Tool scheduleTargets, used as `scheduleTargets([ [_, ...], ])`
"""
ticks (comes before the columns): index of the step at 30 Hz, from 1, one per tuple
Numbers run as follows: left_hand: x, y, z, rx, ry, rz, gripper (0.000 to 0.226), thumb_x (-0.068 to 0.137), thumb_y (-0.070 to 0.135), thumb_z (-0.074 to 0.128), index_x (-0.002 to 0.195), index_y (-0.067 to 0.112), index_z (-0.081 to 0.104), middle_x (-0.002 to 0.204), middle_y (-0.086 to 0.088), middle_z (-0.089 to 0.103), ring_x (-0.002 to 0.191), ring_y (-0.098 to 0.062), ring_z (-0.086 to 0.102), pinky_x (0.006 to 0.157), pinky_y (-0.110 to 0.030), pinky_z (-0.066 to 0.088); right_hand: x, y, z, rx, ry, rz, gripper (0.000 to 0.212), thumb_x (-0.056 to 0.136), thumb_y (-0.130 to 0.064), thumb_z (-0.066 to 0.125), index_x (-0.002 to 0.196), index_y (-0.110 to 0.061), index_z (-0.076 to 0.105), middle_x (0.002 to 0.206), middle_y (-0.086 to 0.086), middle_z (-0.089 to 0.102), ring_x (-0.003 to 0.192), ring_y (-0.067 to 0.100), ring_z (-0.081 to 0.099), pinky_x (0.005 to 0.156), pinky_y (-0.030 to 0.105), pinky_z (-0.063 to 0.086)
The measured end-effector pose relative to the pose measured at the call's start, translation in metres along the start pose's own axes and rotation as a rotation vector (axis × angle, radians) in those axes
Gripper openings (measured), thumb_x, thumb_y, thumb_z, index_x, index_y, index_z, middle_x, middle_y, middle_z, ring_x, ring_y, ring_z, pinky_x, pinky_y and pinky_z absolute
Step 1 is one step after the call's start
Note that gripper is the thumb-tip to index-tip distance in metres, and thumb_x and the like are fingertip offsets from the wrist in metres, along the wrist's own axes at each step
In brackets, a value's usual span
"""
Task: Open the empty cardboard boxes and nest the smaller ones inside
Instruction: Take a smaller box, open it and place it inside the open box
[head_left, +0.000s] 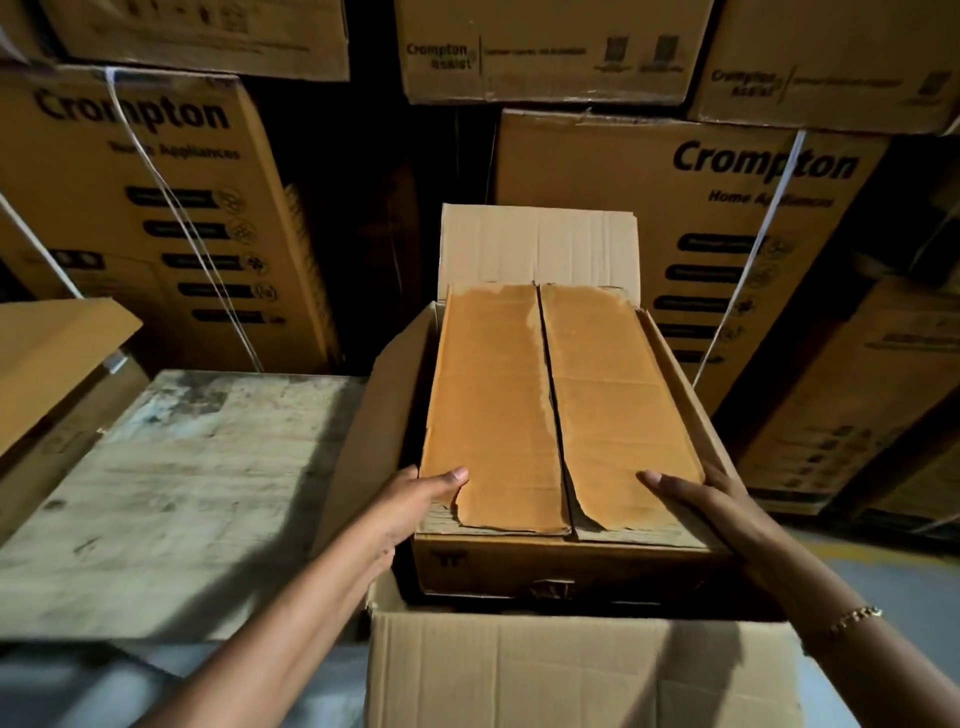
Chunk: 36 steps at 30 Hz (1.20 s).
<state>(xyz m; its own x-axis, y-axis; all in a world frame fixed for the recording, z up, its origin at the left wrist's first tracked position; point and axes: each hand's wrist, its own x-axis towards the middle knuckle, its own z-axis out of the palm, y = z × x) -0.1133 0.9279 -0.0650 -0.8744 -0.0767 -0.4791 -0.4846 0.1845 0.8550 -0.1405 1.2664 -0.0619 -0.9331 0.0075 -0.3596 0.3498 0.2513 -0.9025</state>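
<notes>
Open box (571, 670) w/ smaller box (561, 405), wood top (182, 493) L, Crompton cartons (597, 208) behind

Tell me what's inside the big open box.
A smaller box, top flaps closed, held by the left hand and right hand. What's under or inside it is hidden.

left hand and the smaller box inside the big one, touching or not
Touching. In the head view the left hand lays its thumb on the top flap of the smaller box, at its near left corner, with no gap.
</notes>
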Motion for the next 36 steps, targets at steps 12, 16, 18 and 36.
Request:
scheduleTargets([
  [12, 0.054, -0.037, 0.024, 0.127, 0.108, -0.143, 0.031, 0.086, 0.029, 0.077, 0.111, 0.016, 0.064, 0.12, -0.003, 0.07, 0.107, -0.019, 0.063, 0.094, -0.029, 0.046, 0.044, 0.047, -0.001, -0.058, -0.115, 0.168, 0.072, 0.07, -0.044, 0.087, 0.126, -0.015, 0.051, 0.115, 0.009, 0.067, 0.101, 0.025, 0.067, 0.073, 0.03, 0.053],
  [16, 0.064, -0.052, 0.044, 0.498, -0.053, -0.203, 0.024, 0.089, 0.009, 0.069, 0.113, 0.007, 0.064, 0.112, -0.006, 0.069, 0.088, -0.017, 0.064, 0.061, -0.016, 0.047, 0.057, 0.058, 0.003, -0.391, -0.335, 0.176, 0.013, 0.09, -0.006, 0.07, 0.103, -0.009, 0.071, 0.106, 0.01, 0.072, 0.096, 0.017, 0.068, 0.095, 0.04, 0.054],
  [18, 0.065, -0.053, 0.049, 0.74, -0.087, -0.267, 0.064, 0.088, 0.026, 0.072, 0.141, 0.001, 0.046, 0.134, -0.012, 0.06, 0.106, -0.022, 0.065, 0.065, -0.022, 0.048, 0.062, 0.068, 0.007, -0.614, -0.397, 0.162, 0.032, 0.091, -0.011, 0.071, 0.122, -0.006, 0.066, 0.112, 0.007, 0.071, 0.109, 0.017, 0.065, 0.107, 0.041, 0.046],
  [36, 0.061, -0.05, 0.058, 1.154, -0.08, 0.201, 0.089, 0.095, 0.052, 0.052, 0.161, 0.022, -0.001, 0.167, -0.002, -0.013, 0.154, -0.027, -0.002, 0.121, -0.044, 0.018, 0.058, -0.004, 0.057, -1.178, -0.027, -0.212, 0.093, 0.088, -0.043, 0.061, 0.158, -0.033, 0.002, 0.133, 0.005, 0.057, 0.102, 0.025, 0.067, 0.081, 0.042, 0.06],
])
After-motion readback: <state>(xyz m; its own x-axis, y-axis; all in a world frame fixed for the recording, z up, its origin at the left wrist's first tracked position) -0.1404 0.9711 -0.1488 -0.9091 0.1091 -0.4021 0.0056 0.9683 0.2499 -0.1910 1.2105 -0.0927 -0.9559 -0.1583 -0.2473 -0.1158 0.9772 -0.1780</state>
